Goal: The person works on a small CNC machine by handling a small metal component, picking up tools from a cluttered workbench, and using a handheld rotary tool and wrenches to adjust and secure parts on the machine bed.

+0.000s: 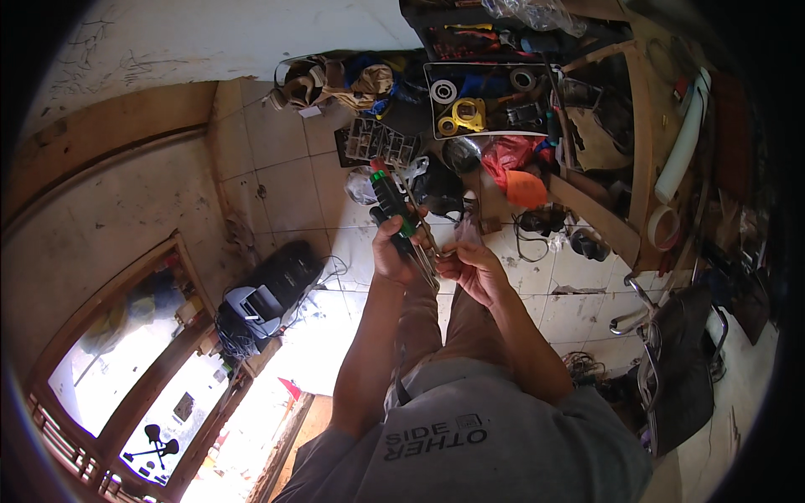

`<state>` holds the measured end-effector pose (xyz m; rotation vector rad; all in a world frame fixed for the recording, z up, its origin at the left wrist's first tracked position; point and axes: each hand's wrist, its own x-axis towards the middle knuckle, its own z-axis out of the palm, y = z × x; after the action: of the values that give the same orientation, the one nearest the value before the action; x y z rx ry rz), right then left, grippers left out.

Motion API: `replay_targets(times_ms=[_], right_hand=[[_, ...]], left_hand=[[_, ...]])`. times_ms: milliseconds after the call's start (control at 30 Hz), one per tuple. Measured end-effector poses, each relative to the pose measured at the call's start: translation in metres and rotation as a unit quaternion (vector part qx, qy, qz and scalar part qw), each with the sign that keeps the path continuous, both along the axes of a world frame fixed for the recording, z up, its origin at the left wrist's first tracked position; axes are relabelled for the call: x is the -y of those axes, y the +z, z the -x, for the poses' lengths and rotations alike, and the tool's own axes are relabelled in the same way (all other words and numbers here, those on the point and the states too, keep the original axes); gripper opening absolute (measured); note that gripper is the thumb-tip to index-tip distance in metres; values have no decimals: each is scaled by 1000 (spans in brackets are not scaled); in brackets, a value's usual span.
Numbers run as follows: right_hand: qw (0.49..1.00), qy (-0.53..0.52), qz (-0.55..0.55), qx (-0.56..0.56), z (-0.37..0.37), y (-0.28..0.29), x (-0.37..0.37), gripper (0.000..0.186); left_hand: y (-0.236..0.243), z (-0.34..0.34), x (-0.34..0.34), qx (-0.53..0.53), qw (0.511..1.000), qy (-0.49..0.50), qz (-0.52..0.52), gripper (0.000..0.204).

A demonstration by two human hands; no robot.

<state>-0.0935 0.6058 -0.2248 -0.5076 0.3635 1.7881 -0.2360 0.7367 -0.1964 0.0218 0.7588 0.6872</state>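
Tiled workroom floor (pixel 285 197), pale and stained, seen from above; contents listed from nearest outward.

Item: grey printed T-shirt (pixel 520 448), worn by the standing person.

Item: left hand (pixel 392 256), fingers curled round a bundle of hand tools, held at about waist height in front of the body. Bundle comprises a green-and-black tool handle (pixel 388 197), probably a screwdriver's, and a slim metal tool (pixel 423 222), possibly a spanner. Handle points away from the wearer; gathering the lot in one fist presumably leaves the other hand free for finer handling.

Item: right hand (pixel 476 268), thumb and fingertips pinching metal at the near end of the same bundle, close beside the left; exact piece cannot be told.

Item: grey-and-black device (pixel 254 310), left, near a wood-framed window.

Item: black padded chair (pixel 683 360), metal-framed, right.

Item: red plastic bag (pixel 506 157), with an orange piece (pixel 526 190) against it.

Item: compartmented parts case (pixel 375 141), dividers likely keeping small pieces apart.

Item: white-rimmed tray (pixel 431 105), holding a yellow tape measure (pixel 470 113) and a white roll (pixel 444 91), seemingly grouped for reach.

Item: pale wall (pixel 210 38), scuffed, farthest.
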Motion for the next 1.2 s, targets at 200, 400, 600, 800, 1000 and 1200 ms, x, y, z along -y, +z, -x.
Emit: replay_targets(times_ms=[200, 400, 600, 800, 1000, 1200], right_hand=[[1000, -1, -2, -2, -2, 2, -1, 31], [1000, 3, -4, -4, -7, 1, -4, 35], [1000, 1, -5, -6, -10, 5, -11, 37], [998, 30, 11, 45, -15, -7, -10, 36], [925, 63, 174, 333, -69, -66, -32, 32], [848, -99, 210, 477, -150, -120, -103, 46]], left_hand=[[-7, 3, 3, 22, 999, 17, 17, 32], [-7, 3, 3, -5, 999, 29, 46, 30], [-11, 5, 0, -18, 995, 41, 89, 31], [-23, 13, 3, -59, 994, 38, 87, 33], [-17, 36, 17, -73, 994, 27, 82, 27], [-9, 57, 28, -133, 986, 12, 103, 24]])
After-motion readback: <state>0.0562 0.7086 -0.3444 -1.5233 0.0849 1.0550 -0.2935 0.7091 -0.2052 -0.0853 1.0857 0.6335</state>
